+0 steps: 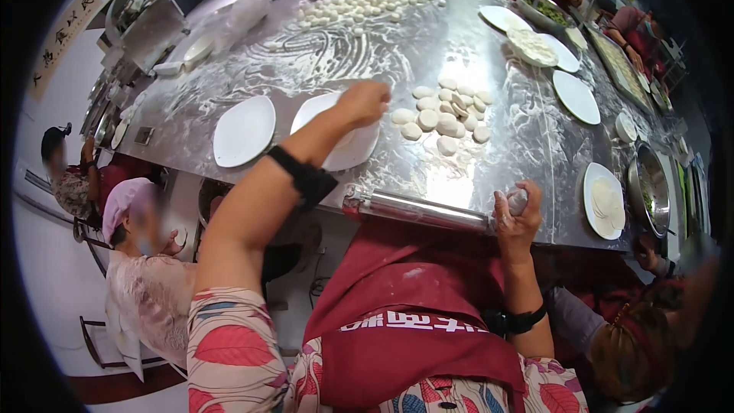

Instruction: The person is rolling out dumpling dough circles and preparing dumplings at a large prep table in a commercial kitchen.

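Note:
My left hand (367,103) reaches over the far right edge of a white plate (353,154), its fingers closed; whatever they hold, if anything, is hidden. Beneath my forearm the plate is partly covered. My right hand (519,213) is wrapped round the right end of a metal rolling pin (428,209), which lies along the table's near edge. Between and beyond my hands, flattened dough discs (448,124) sit in a loose, partly overlapping cluster. Another white plate (245,131) lies to the left.
The floured metal table (505,153) bears many dough pieces (359,9) at its far side. On the right are a plate of wrappers (606,203), a metal bowl (648,187) and more plates. A person in a pink cap (130,203) sits left; others are around.

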